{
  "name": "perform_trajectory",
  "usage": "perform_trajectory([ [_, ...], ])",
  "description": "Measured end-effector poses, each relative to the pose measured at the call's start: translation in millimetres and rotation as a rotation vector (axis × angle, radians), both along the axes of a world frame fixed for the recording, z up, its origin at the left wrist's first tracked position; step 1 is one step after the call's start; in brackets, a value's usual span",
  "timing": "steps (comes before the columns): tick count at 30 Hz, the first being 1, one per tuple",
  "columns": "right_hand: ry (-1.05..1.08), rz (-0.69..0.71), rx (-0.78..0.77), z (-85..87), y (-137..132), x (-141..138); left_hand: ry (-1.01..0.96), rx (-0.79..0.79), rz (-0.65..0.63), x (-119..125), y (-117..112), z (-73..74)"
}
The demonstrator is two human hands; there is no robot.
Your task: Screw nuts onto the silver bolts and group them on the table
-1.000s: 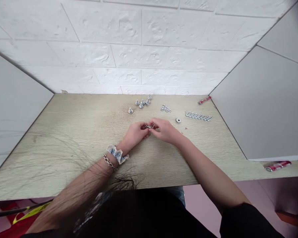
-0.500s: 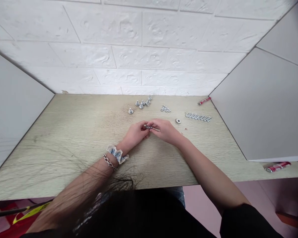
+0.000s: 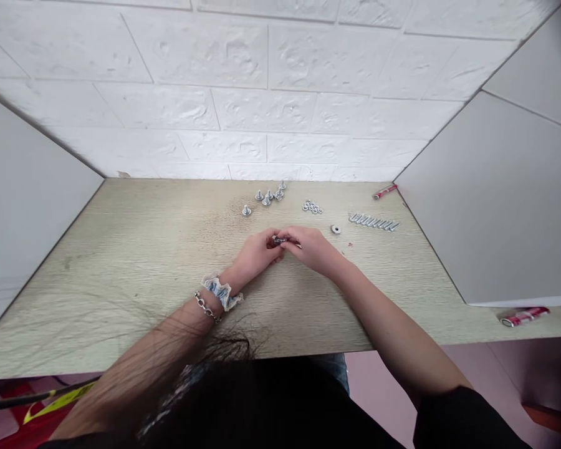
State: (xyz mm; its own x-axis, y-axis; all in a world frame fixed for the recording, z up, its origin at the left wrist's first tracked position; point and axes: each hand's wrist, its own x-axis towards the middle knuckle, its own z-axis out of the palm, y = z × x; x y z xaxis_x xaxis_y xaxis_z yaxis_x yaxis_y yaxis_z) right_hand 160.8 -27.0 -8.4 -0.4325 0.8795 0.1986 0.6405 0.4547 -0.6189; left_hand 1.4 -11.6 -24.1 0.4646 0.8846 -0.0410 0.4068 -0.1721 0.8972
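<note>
Left hand [image 3: 258, 251], right hand [image 3: 308, 246] pinched small metal part [image 3: 278, 239]; fitted bolts [image 3: 266, 200] looked done; nuts [image 3: 313, 209], screws [image 3: 374, 221], one washer [image 3: 336, 230] lay loose.

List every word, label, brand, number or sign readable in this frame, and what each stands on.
No text can be read.
Back-right red cylinder: any print is too small to read.
Front-right red cylinder: any print is too blurred to read.
Yellow strip, lower left: any print cannot be made out.
Metal piece between the fingers: no legible marks.
</note>
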Motion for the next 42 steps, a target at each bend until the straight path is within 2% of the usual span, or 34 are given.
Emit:
perform_trajectory([
  [5,-0.049,-0.013,-0.007,3.3,-1.6,-0.5,0.022,0.014,0.001,-0.4,0.4,-0.5],
  [12,-0.321,-0.132,-0.070,10.5,-4.6,-1.3,0.107,0.032,-0.038,0.6,-1.2,4.8],
  [18,-0.266,-0.186,-0.039,9.8,-6.1,-2.4,0.108,0.046,-0.041,1.6,-1.7,5.3],
  [24,-0.128,-0.020,0.003,5.1,-4.2,-0.8,0.114,0.020,-0.013,2.1,-3.0,8.7],
  [29,-0.063,0.055,0.045,3.9,-3.1,-0.6,0.105,0.030,-0.013,2.2,-2.3,5.6],
  [37,-0.062,0.058,0.043,0.6,-0.5,-0.3,0.114,0.035,-0.021,1.9,-2.1,4.0],
  [42,-0.158,0.008,0.026,2.8,-1.8,-0.6,0.093,0.016,-0.026,1.3,-0.5,3.7],
])
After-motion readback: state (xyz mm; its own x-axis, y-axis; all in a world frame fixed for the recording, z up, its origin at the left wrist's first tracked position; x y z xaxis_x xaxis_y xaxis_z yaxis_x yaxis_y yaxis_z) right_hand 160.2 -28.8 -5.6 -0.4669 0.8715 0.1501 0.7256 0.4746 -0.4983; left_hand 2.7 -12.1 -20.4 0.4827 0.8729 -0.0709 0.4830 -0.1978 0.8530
